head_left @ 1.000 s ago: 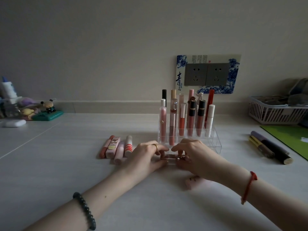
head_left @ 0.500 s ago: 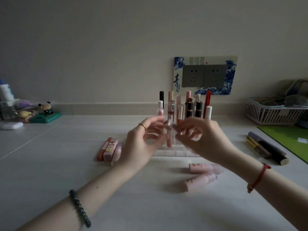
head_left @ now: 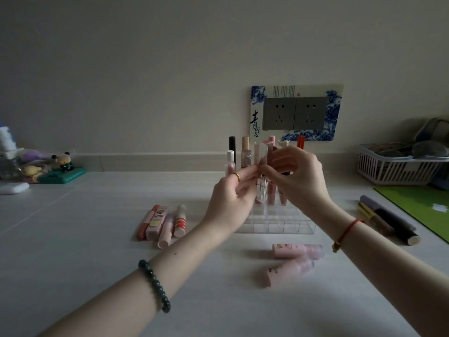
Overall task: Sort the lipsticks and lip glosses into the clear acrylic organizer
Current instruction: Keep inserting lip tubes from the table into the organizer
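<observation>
Tubes of lipstick and gloss are standing in the back rows of a clear acrylic organizer, which is sitting on a pale desk in front of a blue-patterned socket plate. Their caps are showing black, beige, pink and red, and the hands are partly hiding them.

Both hands are hovering above the organizer, sharing one clear tube that is standing roughly upright between them. The left hand, wearing a gold ring, is pinching the tube's middle between thumb and curled fingers. The right hand is pinching it from the other side at about the same height, its fingers curling in as well. The tube's lower end is overlapping the standing tubes, and I cannot tell whether it is touching the organizer.

Four tubes are lying side by side on the desk just left of the organizer. Two pink tubes are lying in front of it, near the right forearm. A dark beaded bracelet is circling the left wrist and a red cord the right.

Further right, several dark and purple sticks are lying beside a green mat, with a white basket sitting behind them near the wall. At the far left, small figurines and a white case are resting by the wall.
</observation>
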{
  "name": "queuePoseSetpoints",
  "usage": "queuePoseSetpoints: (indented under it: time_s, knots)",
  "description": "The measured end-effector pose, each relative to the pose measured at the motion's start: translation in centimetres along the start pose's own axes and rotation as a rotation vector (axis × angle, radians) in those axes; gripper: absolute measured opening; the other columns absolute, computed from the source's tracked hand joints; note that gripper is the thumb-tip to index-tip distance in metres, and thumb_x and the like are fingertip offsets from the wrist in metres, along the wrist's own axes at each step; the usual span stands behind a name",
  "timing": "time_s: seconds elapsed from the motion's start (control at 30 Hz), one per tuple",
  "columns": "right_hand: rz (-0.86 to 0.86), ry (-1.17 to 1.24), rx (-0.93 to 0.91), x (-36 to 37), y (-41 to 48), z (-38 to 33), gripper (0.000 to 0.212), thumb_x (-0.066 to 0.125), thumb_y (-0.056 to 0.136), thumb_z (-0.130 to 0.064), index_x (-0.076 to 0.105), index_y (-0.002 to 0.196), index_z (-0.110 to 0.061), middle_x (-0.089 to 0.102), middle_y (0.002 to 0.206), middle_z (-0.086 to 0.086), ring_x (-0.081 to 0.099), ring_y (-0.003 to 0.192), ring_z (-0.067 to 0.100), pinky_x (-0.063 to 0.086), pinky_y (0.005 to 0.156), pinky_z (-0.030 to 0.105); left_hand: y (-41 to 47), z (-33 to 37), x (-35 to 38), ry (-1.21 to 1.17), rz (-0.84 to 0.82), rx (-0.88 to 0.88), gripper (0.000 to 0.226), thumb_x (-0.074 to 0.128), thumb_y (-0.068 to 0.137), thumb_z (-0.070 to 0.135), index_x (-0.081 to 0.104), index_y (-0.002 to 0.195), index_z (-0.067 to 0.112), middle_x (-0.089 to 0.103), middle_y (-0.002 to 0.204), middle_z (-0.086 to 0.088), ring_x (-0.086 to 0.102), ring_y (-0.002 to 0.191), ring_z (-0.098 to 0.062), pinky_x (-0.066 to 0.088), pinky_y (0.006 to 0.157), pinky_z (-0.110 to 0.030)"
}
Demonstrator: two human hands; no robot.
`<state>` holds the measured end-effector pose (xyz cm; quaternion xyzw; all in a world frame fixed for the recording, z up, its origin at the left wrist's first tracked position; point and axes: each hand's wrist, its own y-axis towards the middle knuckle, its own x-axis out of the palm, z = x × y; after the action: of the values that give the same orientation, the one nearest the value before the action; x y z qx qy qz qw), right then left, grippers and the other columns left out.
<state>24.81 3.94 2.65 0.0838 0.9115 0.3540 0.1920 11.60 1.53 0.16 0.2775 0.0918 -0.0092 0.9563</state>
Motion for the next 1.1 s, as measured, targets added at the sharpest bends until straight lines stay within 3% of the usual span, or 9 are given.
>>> queuePoseSetpoints:
  time_s: [0.1,0.23,0.3,0.37,0.53,0.73,1.1]
  knots:
    - [0.034,0.005,0.032,0.3,0.1,0.8,0.021,0.075,0.069,-0.015,0.063,0.087,-0.014,0.067,0.077,-0.004,0.065,0.070,0.005,0.056,0.066,0.018,-0.3,-0.3,0.3,0.015,-0.025,-0.008,0.041,0.045,0.087,-0.006,0.051,0.124,0.010,0.057,0.103,0.019,0.054,0.094,0.018,0.040,0.086,-0.003]
    - [0.050,0.001,0.052,0.9,-0.1,1.5,0.022,0.075,0.068,-0.015,0.062,0.086,-0.014,0.066,0.078,-0.001,0.064,0.070,0.006,0.054,0.066,0.016,-0.4,-0.8,0.4,0.021,-0.032,-0.040,0.046,0.042,0.086,-0.009,0.048,0.126,0.011,0.055,0.107,0.018,0.053,0.094,0.019,0.043,0.093,-0.014]
    - [0.050,-0.013,0.059,1.2,-0.2,1.7,0.024,0.076,0.068,-0.017,0.060,0.085,-0.014,0.063,0.074,-0.005,0.063,0.068,0.005,0.053,0.064,0.015,-0.5,-1.2,0.4,0.027,-0.035,-0.053,0.047,0.043,0.086,-0.008,0.046,0.129,0.011,0.053,0.111,0.016,0.053,0.094,0.018,0.042,0.093,-0.011]
    - [0.033,-0.014,0.075,1.3,-0.4,1.9,0.026,0.077,0.067,-0.018,0.058,0.085,-0.016,0.060,0.071,-0.009,0.062,0.066,0.003,0.053,0.060,0.014,-0.6,-1.6,0.5,0.038,-0.038,-0.073,0.048,0.043,0.086,-0.008,0.043,0.131,0.010,0.051,0.115,0.012,0.052,0.097,0.014,0.042,0.094,-0.012]
    - [-0.010,0.013,0.114,1.4,-0.6,2.3,0.031,0.077,0.066,-0.016,0.053,0.085,-0.019,0.058,0.068,-0.012,0.059,0.061,-0.002,0.047,0.048,0.005,-0.6,-2.5,0.6,0.049,-0.063,-0.110,0.050,0.042,0.086,-0.009,0.038,0.133,0.007,0.049,0.120,0.005,0.048,0.112,-0.002,0.037,0.087,0.000]
    - [-0.062,-0.022,0.123,1.3,-0.9,2.7,0.030,0.077,0.065,-0.015,0.056,0.084,-0.020,0.060,0.067,-0.011,0.061,0.062,0.002,0.050,0.052,0.009,-0.7,-3.1,0.8,0.042,-0.072,-0.132,0.050,0.044,0.086,-0.009,0.037,0.133,0.004,0.050,0.124,-0.003,0.047,0.110,-0.003,0.037,0.081,0.003]
    - [-0.119,-0.037,0.181,1.4,-0.8,2.9,0.029,0.076,0.067,-0.011,0.058,0.088,-0.019,0.064,0.071,-0.003,0.064,0.065,0.007,0.055,0.058,0.019,-0.6,-3.2,0.9,0.052,-0.042,-0.160,0.048,0.049,0.086,-0.004,0.039,0.132,0.004,0.051,0.130,-0.007,0.049,0.110,-0.003,0.037,0.083,0.001]
